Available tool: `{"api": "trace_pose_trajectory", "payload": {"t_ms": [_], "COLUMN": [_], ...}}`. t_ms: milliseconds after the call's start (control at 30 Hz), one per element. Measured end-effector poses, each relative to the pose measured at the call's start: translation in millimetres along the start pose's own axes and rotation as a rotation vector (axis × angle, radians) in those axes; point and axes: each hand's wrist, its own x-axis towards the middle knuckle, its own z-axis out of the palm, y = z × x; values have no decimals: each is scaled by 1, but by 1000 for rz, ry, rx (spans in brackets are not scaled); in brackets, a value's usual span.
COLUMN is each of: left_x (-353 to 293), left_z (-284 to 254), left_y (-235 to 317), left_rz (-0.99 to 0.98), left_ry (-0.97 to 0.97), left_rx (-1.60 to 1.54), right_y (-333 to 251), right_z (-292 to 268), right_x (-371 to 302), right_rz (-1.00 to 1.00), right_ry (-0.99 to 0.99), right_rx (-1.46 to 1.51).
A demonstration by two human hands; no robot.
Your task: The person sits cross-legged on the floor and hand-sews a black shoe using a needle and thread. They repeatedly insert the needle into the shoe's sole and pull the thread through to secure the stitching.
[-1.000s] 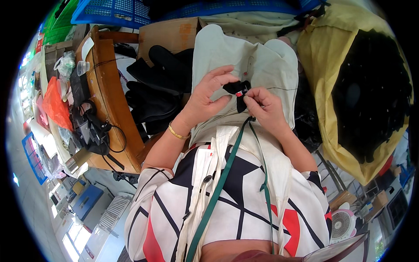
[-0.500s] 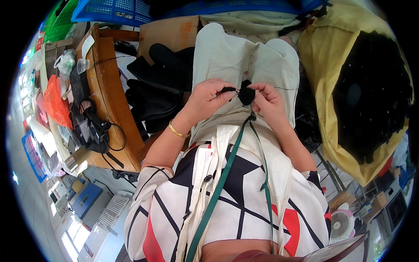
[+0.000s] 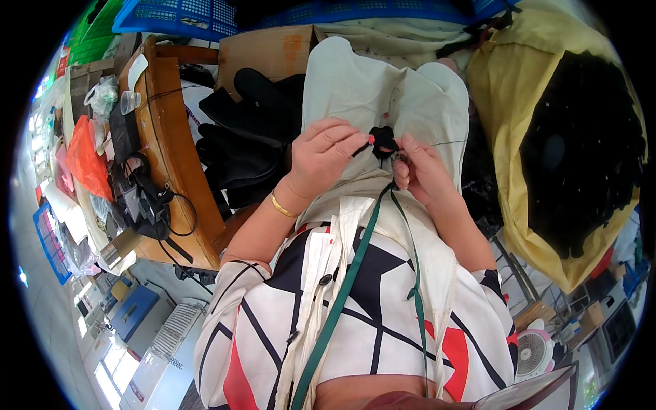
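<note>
Over my lap I hold a small soft black piece (image 3: 385, 140), probably fabric, between both hands. My left hand (image 3: 326, 152) is closed, and from its fingertips sticks out a narrow black strip with a small red bit (image 3: 371, 139). The strip meets the black piece's left side; whether they are joined I cannot tell. My right hand (image 3: 422, 167) pinches the black piece's right edge, and a dark ring-like thing shows at its fingers. A thin dark thread (image 3: 447, 143) runs off to the right from there. Below hangs a green ribbon (image 3: 345, 287), reaching up to just under the hands.
A pale cloth (image 3: 348, 75) covers my lap. Several black shoe-like pieces (image 3: 239, 150) are piled on the left beside a wooden table (image 3: 167, 137) and a cardboard box (image 3: 263, 58). At right stands a yellow sack (image 3: 502, 130) full of black pieces. A blue basket (image 3: 181, 17) is at the back.
My left hand has turned so its back faces up, its fingers now closed over the strip. The black piece has tilted, and the red bit shows more clearly. My right fingers have shifted slightly.
</note>
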Motion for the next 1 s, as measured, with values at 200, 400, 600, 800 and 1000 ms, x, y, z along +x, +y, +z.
{"api": "trace_pose_trajectory", "payload": {"t_ms": [200,400,600,800,1000], "left_x": [-4,-17,-11,-12,-24], "left_z": [2,0,11,14,20], "left_y": [5,-7,-5,-6,-5], "left_rz": [-252,-1007,-1415,-1571,-1519], "left_ry": [-152,-414,-309,-266,-392], "left_rx": [-246,-977,-1185,-1379,-1387], "right_y": [6,9,15,9,14], "right_z": [0,-1,4,0,1], "right_x": [9,5,2,6,12], "right_rz": [-201,-280,-660,-1173,-991], "right_ry": [55,60,200,81,156], "right_rx": [-213,-362,-669,-1547,-1410]}}
